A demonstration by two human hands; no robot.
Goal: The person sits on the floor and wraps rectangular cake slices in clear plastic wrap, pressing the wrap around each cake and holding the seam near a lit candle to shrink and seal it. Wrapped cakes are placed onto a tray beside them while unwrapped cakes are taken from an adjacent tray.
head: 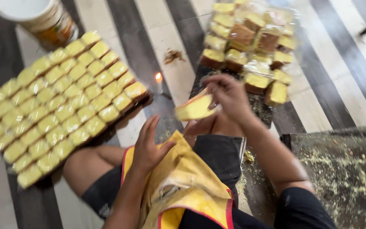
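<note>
Fingers (pixel 217 85) of right hand (pixel 229 95) closed on yellow cake slice (pixel 193 109), held above lap. Left hand (pixel 149 146) spread open, laid on yellow bag (pixel 183 178). Lit candle (pixel 159 80) seen between wrapped cake rows (pixel 60 106) at left and loose cake pile (pixel 250 46) ahead. Crumb-covered tray (pixel 344 169) at right. White-lidded round tub (pixel 39 19), orange label, top left.

The floor (pixel 157 25) has wide stripes, dark grey and pale cream, running away from me. A small candle flame (pixel 159 77) burns low on it, near a little heap of brown crumbs (pixel 173 55). At the right lies a dark metal tray (pixel 339 169), dusted with yellow crumbs. The light is soft and even.
</note>
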